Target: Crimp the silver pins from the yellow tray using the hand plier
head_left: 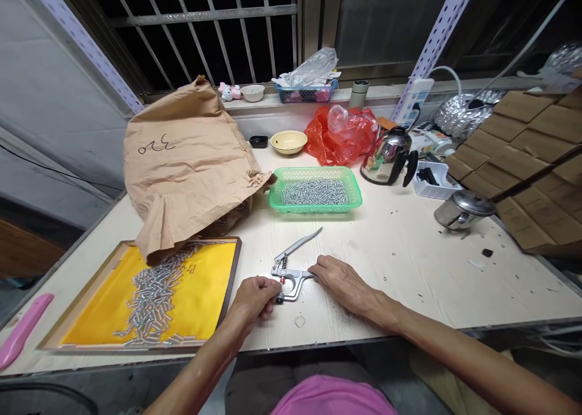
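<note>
On the counter (400,239), I judged the pliers (297,274) stiff, probably weighty, best taken by the handles (300,242), right hand (343,282) closed on one, left hand (252,297) pinched closed at their left end, contents unclear.

At the near middle of the table (386,245), a hand tool (295,274) lies between the left hand (254,297) and right hand (343,282). Left of it, a tray (233,265) holds pins (154,297), a sack (191,154) overhanging its far edge. Beyond the tool, a basket (316,209) holds more pins (313,192); behind stand a bowl (288,141) and, rightward, a bag (334,139). Farther right are a kettle (385,160) and, nearer, a pot (464,212).
</note>
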Demonstrator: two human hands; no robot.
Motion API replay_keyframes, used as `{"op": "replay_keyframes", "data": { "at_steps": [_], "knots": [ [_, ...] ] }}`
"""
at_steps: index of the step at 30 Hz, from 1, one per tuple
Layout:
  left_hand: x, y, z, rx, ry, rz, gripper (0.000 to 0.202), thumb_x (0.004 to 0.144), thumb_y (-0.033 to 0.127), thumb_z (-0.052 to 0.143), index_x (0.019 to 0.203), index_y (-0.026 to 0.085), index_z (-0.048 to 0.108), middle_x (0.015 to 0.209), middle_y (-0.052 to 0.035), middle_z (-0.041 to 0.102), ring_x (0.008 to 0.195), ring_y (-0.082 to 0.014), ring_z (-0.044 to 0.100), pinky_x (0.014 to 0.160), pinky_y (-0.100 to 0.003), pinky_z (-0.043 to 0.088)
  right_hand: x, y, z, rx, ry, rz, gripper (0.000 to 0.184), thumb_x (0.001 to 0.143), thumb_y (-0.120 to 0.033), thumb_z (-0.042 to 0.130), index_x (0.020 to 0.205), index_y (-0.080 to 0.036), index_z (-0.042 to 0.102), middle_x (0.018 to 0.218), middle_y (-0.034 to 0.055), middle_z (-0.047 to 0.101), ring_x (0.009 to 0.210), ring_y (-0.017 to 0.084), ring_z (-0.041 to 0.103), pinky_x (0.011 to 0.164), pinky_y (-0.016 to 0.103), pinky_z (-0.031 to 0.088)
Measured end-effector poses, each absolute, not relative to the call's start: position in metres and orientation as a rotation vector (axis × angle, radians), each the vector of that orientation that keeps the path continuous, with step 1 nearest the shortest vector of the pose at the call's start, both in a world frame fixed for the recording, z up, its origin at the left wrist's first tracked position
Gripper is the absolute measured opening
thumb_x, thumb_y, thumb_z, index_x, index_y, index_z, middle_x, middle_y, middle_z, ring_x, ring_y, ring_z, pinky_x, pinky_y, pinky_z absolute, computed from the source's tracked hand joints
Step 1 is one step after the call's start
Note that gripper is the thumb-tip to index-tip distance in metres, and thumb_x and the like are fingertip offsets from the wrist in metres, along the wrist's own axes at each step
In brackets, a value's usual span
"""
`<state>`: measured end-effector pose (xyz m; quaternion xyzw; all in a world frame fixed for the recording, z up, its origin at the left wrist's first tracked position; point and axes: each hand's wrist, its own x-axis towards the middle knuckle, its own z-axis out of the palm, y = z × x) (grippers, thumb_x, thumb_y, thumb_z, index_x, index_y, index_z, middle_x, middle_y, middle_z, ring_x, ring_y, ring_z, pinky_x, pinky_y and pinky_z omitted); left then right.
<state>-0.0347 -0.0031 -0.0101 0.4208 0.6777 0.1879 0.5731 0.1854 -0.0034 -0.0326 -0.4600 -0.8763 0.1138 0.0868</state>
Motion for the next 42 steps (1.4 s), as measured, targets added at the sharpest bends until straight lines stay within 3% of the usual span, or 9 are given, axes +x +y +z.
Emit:
{"op": "replay_keyframes", "data": {
  "at_steps": [10,15,21,34,38,40,42],
  "knots": [
    [-0.041,0.002,-0.015,0.919,1.504,0.267,0.036,0.054,0.048,0.068,0.057,0.017,0.051,0.040,0.0063,0.047,0.031,-0.0047,0.037,0.034,-0.018,0.022,0.186,-0.006,-0.036,-1.280,-2.601,0.257,0.020,0.095,-0.013,0.037,0.093,-0.016,0.057,0.084,0.0035,0.053,0.077,0.016,0.046,0.067,0.028,0.035],
    [-0.046,-0.001,-0.008,0.929,1.533,0.158,0.038,0.055,0.049,0.068,0.052,0.016,0.049,0.036,0.0043,0.048,0.028,-0.0048,0.037,0.034,-0.018,0.024,0.178,-0.008,-0.033,-1.245,-2.622,0.245,0.016,0.093,-0.011,0.041,0.096,-0.017,0.056,0.086,0.0035,0.053,0.077,0.016,0.045,0.066,0.028,0.035],
    [-0.051,-0.010,-0.008,0.889,1.614,0.248,0.035,0.057,0.049,0.066,0.057,0.017,0.050,0.036,0.0045,0.050,0.028,-0.0061,0.040,0.034,-0.018,0.029,0.170,-0.010,-0.036,-1.222,-2.612,0.218,0.017,0.092,-0.008,0.041,0.095,-0.016,0.055,0.087,0.0042,0.053,0.078,0.016,0.045,0.065,0.028,0.035],
    [-0.051,-0.016,-0.006,0.911,1.562,0.111,0.041,0.051,0.053,0.070,0.051,0.017,0.050,0.034,0.0015,0.051,0.030,-0.0082,0.045,0.035,-0.018,0.031,0.170,-0.015,-0.037,-1.232,-2.667,0.194,0.017,0.090,-0.008,0.045,0.100,-0.018,0.056,0.090,0.0045,0.053,0.082,0.017,0.046,0.067,0.028,0.036],
    [-0.050,-0.022,-0.008,0.913,1.563,0.111,0.040,0.053,0.052,0.069,0.051,0.016,0.051,0.033,0.0014,0.051,0.030,-0.0077,0.044,0.034,-0.018,0.030,0.171,-0.011,-0.017,-1.246,-2.734,0.374,0.015,0.093,-0.017,0.044,0.092,-0.018,0.059,0.087,0.0035,0.055,0.078,0.015,0.048,0.066,0.027,0.038],
    [-0.049,-0.025,-0.010,0.910,1.574,0.112,0.039,0.054,0.051,0.068,0.052,0.016,0.051,0.034,0.0013,0.051,0.030,-0.0076,0.044,0.035,-0.018,0.031,0.172,-0.005,-0.007,-1.219,-2.737,0.456,0.014,0.091,-0.026,0.050,0.099,-0.018,0.059,0.095,0.0059,0.056,0.086,0.017,0.050,0.072,0.029,0.041],
    [-0.049,-0.027,-0.010,0.905,1.585,0.114,0.039,0.055,0.051,0.068,0.052,0.016,0.052,0.034,0.0012,0.052,0.030,-0.0077,0.044,0.035,-0.018,0.031,0.172,0.006,-0.002,-1.210,-2.730,0.437,0.041,0.081,-0.035,0.064,0.116,-0.017,0.053,0.119,0.0124,0.051,0.107,0.024,0.046,0.084,0.036,0.041]
  ]
}}
